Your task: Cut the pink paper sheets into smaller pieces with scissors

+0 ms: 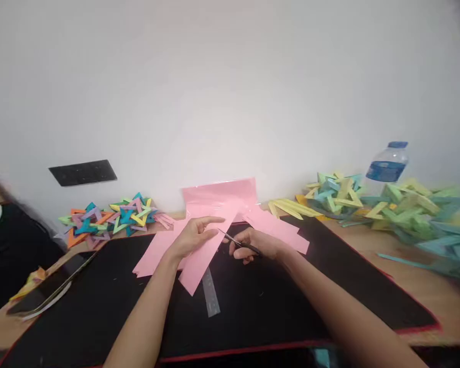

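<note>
My left hand (197, 235) pinches a strip of pink paper (199, 263) between thumb and fingers, holding it slanted above the black mat. In my right hand (253, 244) are scissors (233, 239) with dark handles, their blades pointing left and reaching the strip's right edge. Whether the blades have cut in is too small to tell. More pink paper sheets (155, 252) lie under and left of my left hand, and another pink stack (279, 231) lies beyond my right hand. A clear ruler (210, 294) rests on the mat just below the strip, its upper end covered.
The black mat (253, 317) has a red edge. Folded paper stars (128, 214) sit back left; yellow strips (293, 207) and heaped green and blue folded paper (337, 191) lie right. A water bottle (387, 163) stands behind them. A dark flat device (53, 286) lies left.
</note>
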Motion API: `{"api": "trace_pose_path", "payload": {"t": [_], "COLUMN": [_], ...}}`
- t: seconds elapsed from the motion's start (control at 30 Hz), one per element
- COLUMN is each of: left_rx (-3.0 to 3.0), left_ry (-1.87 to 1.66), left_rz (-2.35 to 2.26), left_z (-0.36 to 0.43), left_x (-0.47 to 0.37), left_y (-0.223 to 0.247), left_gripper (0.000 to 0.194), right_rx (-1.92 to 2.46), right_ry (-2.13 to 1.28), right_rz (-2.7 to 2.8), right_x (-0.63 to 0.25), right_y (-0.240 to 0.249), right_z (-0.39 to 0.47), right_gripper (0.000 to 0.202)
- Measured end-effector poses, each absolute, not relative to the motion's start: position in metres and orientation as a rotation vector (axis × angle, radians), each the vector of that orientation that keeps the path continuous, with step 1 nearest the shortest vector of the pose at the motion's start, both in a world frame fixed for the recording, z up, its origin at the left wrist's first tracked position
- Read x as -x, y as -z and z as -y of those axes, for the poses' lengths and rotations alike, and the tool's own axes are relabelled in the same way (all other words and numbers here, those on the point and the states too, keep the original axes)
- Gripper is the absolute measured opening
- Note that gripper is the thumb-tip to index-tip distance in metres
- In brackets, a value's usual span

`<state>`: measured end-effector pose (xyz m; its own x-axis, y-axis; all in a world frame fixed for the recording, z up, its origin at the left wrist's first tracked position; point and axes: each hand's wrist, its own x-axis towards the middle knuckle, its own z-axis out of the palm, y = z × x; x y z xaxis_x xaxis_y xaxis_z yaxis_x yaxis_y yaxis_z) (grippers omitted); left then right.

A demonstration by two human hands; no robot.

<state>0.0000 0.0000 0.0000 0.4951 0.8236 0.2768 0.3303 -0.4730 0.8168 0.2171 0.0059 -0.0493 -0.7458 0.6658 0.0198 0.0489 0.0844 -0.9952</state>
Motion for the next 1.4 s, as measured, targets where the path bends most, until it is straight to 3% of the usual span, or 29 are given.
{"api": "trace_pose_path", "payload": {"t": [1.4], "left_rx": [-2.052], "left_ry": [-0.793], "left_rz": [-0.924], "left_z": [0.0054], "left_x": [-0.0062], "left_y": [-0.0001], "left_gripper": [0.033], "right_rx": [0.683], "right_ry": [-1.712], "right_rz": [1.91], "right_x": [-0.2155], "right_y": [0.0523], "right_z": [-0.007], "right_gripper": [0.041]}}
